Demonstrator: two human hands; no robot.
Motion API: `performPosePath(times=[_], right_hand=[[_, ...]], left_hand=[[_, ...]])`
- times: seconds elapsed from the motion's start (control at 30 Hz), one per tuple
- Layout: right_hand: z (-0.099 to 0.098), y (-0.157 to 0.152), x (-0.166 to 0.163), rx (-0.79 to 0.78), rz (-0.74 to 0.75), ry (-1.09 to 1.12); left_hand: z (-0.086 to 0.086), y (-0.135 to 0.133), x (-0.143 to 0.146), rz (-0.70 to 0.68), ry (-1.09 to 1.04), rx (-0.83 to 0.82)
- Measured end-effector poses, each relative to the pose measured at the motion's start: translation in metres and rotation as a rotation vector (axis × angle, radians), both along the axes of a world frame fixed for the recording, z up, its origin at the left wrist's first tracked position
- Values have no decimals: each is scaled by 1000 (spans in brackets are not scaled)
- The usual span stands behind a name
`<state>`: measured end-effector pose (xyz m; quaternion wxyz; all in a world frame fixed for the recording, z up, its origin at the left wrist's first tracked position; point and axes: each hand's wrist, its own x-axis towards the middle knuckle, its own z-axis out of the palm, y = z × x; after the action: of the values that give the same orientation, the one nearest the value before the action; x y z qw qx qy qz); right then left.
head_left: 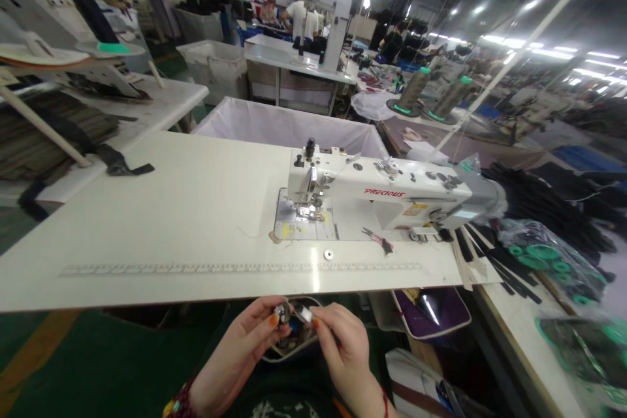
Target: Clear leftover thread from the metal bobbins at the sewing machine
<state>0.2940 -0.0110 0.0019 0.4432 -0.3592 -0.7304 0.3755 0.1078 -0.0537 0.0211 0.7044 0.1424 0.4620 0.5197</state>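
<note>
Below the table's front edge, my left hand (247, 343) pinches a small round metal bobbin case (281, 312) between thumb and fingers. My right hand (343, 346) pinches a small silvery bobbin (305, 313) right beside it, the two parts almost touching. Both hands hover over a small tray (289, 347) of dark bits on my lap. On the white sewing table (161, 222) ahead stands a white sewing machine (377, 192), its needle and presser foot (309, 209) at the left end.
Small snips (378, 239) lie by the machine base. A ruler strip (235, 268) runs along the table's front. A white fabric-lined bin (289, 125) stands behind the table. Black strips and bagged green spools (541, 251) lie right. Thread cones (414, 90) stand far back, where people work.
</note>
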Motion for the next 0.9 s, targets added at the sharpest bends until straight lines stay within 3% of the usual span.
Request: performPosePath(times=[0.23,0.4,0.53,0.77,0.9], right_hand=[[30,10,7,139,-3,79],[36,11,13,217,-59,46],[36,11,12,357,14,-120],[38,11,14,394,84,-247],[39,11,12,452,16,-324]], left_hand=[[22,7,7,-20,32,53],[34,11,18,0,59,38],[42,16,33,-2,51,42],[35,17,33,-29,79,84],[29,16,30,-50,51,50]])
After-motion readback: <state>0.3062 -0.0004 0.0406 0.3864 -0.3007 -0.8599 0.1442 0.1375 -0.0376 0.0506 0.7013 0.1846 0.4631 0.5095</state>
